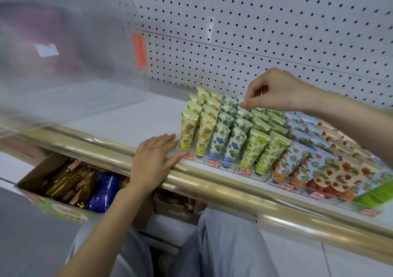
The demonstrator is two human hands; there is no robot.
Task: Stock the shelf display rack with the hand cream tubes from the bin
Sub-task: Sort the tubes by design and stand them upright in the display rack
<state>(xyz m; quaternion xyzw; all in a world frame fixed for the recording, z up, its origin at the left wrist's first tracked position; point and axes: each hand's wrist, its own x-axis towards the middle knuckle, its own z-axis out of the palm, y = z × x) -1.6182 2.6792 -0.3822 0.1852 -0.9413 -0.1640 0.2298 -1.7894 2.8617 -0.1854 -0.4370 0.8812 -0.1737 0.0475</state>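
One big clear bin [70,59] is sitting far to the left of the rack [232,167]. It is looking blurry, so I cannot tell what is inside. Below and left of the rack, a cardboard box [27,179] is holding shiny snack packs [63,183]. The left hand [153,161] is lying flat with straight fingers, and its fingertips are touching the rack's front left corner. Hand cream tubes [240,125] are standing in the rack in rows, with yellow tubes [188,127] on its left side, blue tubes [220,142] in its middle and green tubes [255,149] on its right side. Over the back of the rack, the right hand [274,89] is curling its fingers and pinching the top of a tube [239,100] in the back row. Right of the rack, more tubes [314,166] with oranges and strawberries are standing in another clear tray [302,192].
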